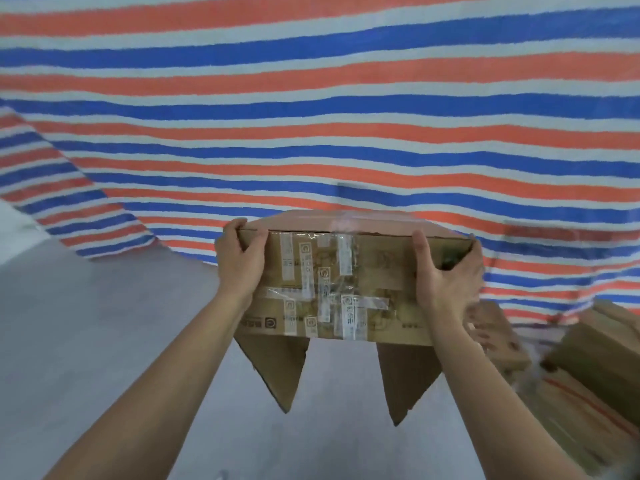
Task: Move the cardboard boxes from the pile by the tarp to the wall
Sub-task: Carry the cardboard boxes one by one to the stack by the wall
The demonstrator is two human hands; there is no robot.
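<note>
While both hands, left hand [240,261] and right hand [445,282], clasp the cardboard box [341,289] before the tarp [311,116], left of the pile [588,358], loose flaps [277,368] need care.

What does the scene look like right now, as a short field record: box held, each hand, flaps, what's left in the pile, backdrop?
held box: cardboard box, taped and labelled, lifted off the floor
left hand: left hand grips the box's left end
right hand: right hand grips the right end, slightly blurred
flaps: two loose flaps hang down from the box's near edge
pile: more boxes at lower right
backdrop: striped tarp, red, blue, white
floor: grey floor
</note>
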